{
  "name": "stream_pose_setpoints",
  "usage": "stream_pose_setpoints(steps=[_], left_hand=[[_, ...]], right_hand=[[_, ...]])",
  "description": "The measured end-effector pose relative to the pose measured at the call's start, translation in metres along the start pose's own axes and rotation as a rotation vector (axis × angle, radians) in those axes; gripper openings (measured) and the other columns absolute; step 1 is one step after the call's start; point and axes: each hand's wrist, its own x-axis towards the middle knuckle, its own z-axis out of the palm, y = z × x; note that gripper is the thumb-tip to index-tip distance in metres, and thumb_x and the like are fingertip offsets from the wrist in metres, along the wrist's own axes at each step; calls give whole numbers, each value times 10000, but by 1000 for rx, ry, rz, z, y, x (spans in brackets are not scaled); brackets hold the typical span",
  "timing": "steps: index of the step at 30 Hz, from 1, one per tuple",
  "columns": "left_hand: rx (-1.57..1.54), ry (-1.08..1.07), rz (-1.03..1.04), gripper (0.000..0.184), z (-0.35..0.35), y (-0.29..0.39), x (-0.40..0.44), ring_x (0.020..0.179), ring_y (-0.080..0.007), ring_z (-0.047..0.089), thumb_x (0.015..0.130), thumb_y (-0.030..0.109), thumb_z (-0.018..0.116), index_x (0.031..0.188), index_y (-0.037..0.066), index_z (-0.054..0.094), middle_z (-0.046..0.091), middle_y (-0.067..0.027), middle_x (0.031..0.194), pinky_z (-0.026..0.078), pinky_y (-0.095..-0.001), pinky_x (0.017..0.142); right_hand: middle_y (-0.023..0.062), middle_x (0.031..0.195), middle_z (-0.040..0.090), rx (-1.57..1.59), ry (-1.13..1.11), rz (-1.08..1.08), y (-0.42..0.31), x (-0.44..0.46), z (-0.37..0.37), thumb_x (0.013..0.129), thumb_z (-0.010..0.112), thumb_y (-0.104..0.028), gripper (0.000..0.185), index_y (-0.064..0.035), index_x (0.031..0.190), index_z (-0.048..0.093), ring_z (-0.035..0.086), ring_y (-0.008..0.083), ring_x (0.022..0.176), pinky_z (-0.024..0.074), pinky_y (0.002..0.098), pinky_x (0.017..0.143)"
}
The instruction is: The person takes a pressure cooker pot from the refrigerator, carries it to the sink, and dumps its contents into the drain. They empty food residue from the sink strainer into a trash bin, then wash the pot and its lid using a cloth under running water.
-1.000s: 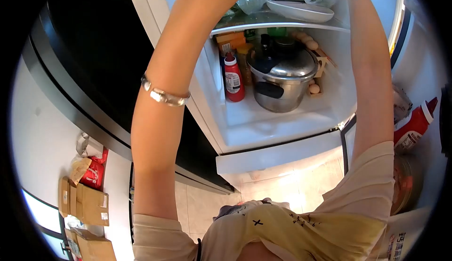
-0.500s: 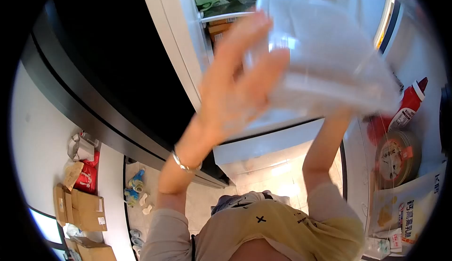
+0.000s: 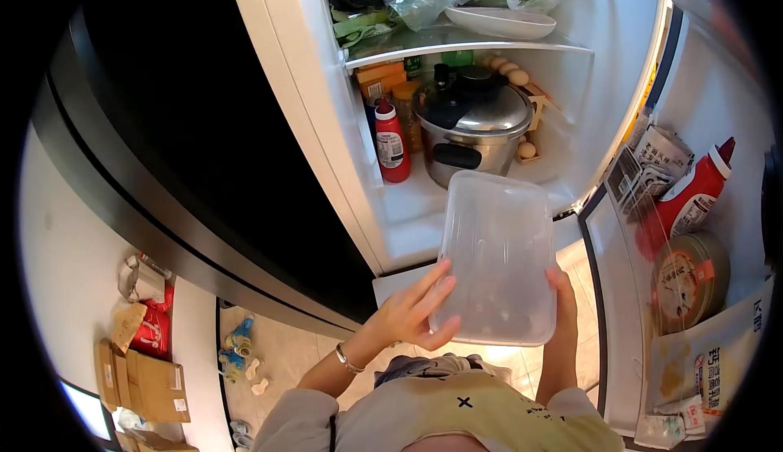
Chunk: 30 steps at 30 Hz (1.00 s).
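A clear, frosted plastic container (image 3: 499,260) is tilted in front of the open fridge, between my two hands. My left hand (image 3: 414,309), with a silver bangle at its wrist, has its fingers and thumb at the container's lower left edge. On the opposite side, my right hand (image 3: 563,301) grips the right edge, its fingers partly hidden. Behind the container, a pressure cooker (image 3: 473,126) stands on the lower shelf, beside a red squeeze bottle (image 3: 391,146).
Above, a fridge shelf (image 3: 473,46) bears a white dish (image 3: 502,23) and bagged greens (image 3: 440,0). Several eggs (image 3: 517,76) lie behind the cooker. The open door (image 3: 608,289) at right holds another red bottle (image 3: 693,191) and a round tin (image 3: 690,282). Cardboard boxes (image 3: 151,385) are at left.
The container has come down from in front of the upper shelf to below the cooker. Both hands have lowered with it, and the fridge shelves are now uncovered.
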Motion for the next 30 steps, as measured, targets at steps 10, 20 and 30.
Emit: stream_pose_setpoints(steps=[10, 20, 30], left_hand=[[-1071, 71, -1546, 438, 16, 0, -40, 1020, -202, 541, 910, 240, 447, 1274, 18, 348, 560, -133, 1104, 446, -296, 832], [-1310, -373, -1484, 485, 38, 2, -103, 1097, -229, 474, 827, 108, 509, 1266, -26, 352, 471, -130, 1207, 386, -354, 932], [-1552, -1060, -1526, 554, 142, 30, -184, 1116, -221, 457, 820, 162, 590, 1284, 12, 328, 460, -115, 1217, 396, -347, 916]], right_hand=[[129, 1233, 427, -45, 101, -229, 31, -29, 16, 709, 591, -317, 755, 3, 1316, 276, 428, 221, 1131, 362, 315, 930], [124, 1307, 368, -81, 350, -34, 104, -91, -35, 775, 612, -271, 780, -65, 1383, 169, 341, 196, 1204, 300, 347, 985], [101, 1243, 429, -93, 618, -21, 208, -222, -74, 716, 692, -306, 851, -100, 1375, 194, 410, 200, 1142, 431, 302, 835]])
